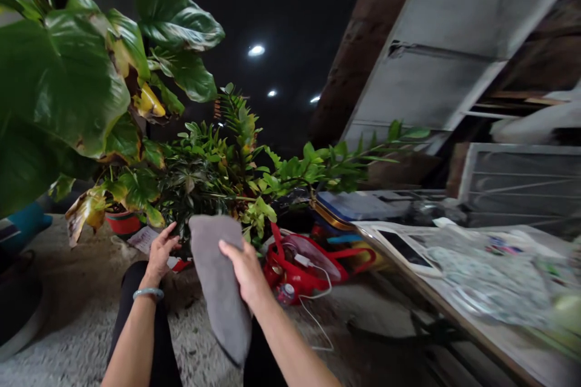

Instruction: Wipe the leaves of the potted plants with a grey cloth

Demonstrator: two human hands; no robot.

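Note:
In front of me my right hand [245, 269] grips a long, soft-looking grey cloth [215, 272], with the thumb on its face and the other fingers behind it. The cloth hangs tilted, its wide end up and its lower end between my knees. Left of it, my left hand [162, 252] is raised with its fingers stretched out, holding nothing. A bangle circles that wrist. Just beyond this hand are dark green leaves [190, 187] and a red pot [123, 222] with a green band.
A large-leaved plant [63, 78] overhangs the left side. To the right, a red bag [308, 263] with a white cable [318, 295] lies on the floor. A table [454, 308] carries a white phone-like device [406, 249] and plastic bags. Leafy branches [318, 166] reach toward it.

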